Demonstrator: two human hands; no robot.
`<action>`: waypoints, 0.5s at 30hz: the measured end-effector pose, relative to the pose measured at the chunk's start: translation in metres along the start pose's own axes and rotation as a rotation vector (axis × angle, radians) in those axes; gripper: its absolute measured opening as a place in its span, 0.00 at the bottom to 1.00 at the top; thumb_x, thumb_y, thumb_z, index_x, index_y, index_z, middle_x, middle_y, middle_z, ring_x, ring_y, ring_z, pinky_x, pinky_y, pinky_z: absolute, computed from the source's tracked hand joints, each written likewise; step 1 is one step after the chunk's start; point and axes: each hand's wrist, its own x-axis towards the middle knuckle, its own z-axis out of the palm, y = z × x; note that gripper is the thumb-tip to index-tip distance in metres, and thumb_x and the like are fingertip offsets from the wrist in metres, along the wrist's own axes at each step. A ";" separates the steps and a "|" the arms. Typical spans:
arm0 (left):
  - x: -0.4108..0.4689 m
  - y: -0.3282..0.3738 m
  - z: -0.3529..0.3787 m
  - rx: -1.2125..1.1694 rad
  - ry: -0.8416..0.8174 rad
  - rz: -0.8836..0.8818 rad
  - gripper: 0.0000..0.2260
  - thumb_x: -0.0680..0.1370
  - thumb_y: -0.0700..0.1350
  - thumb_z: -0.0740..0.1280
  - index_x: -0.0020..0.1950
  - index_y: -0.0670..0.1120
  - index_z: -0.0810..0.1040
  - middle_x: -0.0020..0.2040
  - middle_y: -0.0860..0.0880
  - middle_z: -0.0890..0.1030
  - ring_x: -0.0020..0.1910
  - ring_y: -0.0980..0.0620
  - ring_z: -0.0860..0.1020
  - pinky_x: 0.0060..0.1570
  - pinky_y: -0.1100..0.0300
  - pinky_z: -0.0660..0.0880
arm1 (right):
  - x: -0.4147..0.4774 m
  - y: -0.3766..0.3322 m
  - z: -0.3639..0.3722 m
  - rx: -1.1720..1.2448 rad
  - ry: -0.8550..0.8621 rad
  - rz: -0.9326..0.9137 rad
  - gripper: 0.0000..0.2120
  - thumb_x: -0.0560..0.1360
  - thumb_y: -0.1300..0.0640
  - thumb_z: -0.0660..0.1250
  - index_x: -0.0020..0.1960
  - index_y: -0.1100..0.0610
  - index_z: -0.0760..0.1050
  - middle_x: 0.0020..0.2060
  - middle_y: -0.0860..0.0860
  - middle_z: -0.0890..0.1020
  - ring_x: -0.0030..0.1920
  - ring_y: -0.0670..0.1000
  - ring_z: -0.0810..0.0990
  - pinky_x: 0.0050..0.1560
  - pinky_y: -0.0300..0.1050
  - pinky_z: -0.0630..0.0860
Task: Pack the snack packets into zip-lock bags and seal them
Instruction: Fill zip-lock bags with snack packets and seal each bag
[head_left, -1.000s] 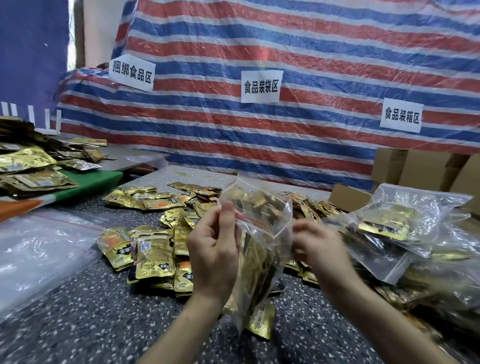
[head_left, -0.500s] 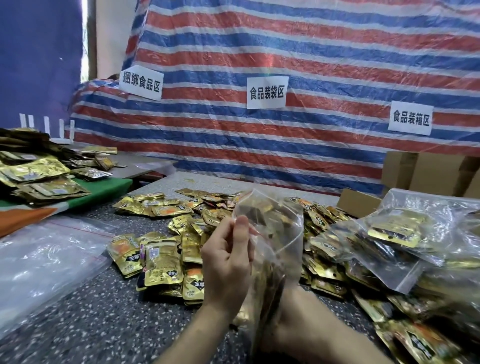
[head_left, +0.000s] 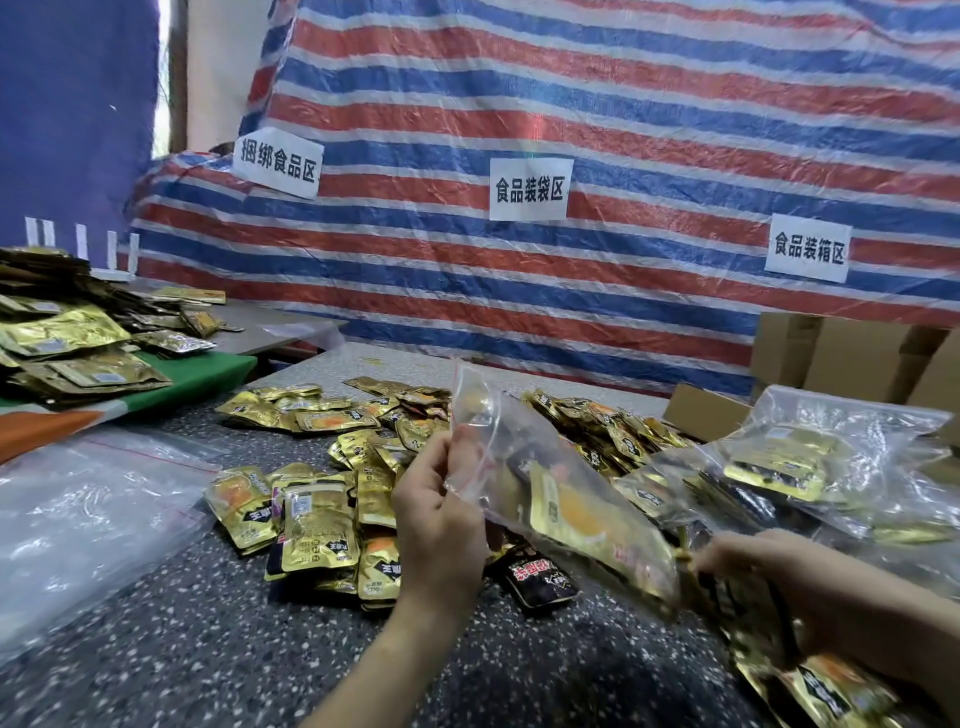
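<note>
My left hand (head_left: 439, 514) pinches the red-striped mouth of a clear zip-lock bag (head_left: 524, 467) held above the table. The bag slants down to the right and holds gold snack packets (head_left: 587, 525). My right hand (head_left: 748, 566) grips the bag's lower end, its fingers curled round the plastic. Loose gold snack packets (head_left: 317, 525) lie in a heap on the speckled table (head_left: 182, 634) just left of my left hand. More of them spread behind the bag (head_left: 608, 426).
Filled clear bags (head_left: 810, 462) pile up at the right, with brown cardboard boxes (head_left: 841, 358) behind. Empty plastic bags (head_left: 78, 519) lie at the left. A green side table (head_left: 197, 374) holds larger gold pouches. A striped tarp (head_left: 571, 260) with paper signs closes the back.
The bag has tipped from hanging upright to slanting down to the right. My right hand moved from under the bag out to the right, at its lower end.
</note>
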 end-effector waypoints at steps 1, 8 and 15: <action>0.002 0.001 0.000 -0.038 0.004 -0.017 0.17 0.84 0.40 0.60 0.43 0.55 0.84 0.40 0.52 0.85 0.39 0.57 0.83 0.35 0.61 0.81 | -0.002 -0.001 -0.002 0.078 0.010 0.009 0.33 0.55 0.38 0.78 0.51 0.60 0.85 0.46 0.61 0.86 0.35 0.53 0.81 0.33 0.39 0.72; 0.005 -0.003 -0.002 -0.166 -0.035 -0.056 0.16 0.81 0.54 0.59 0.37 0.54 0.81 0.36 0.54 0.82 0.37 0.54 0.81 0.41 0.53 0.81 | -0.008 -0.028 0.012 0.560 0.006 -0.326 0.32 0.52 0.41 0.82 0.52 0.54 0.86 0.50 0.59 0.86 0.45 0.56 0.83 0.45 0.51 0.78; 0.003 -0.008 0.000 -0.157 -0.231 -0.089 0.16 0.82 0.51 0.59 0.43 0.54 0.84 0.36 0.54 0.83 0.34 0.57 0.81 0.38 0.63 0.79 | -0.023 -0.070 0.040 1.025 -0.168 -0.657 0.30 0.54 0.54 0.86 0.52 0.62 0.81 0.53 0.60 0.83 0.59 0.62 0.83 0.53 0.59 0.82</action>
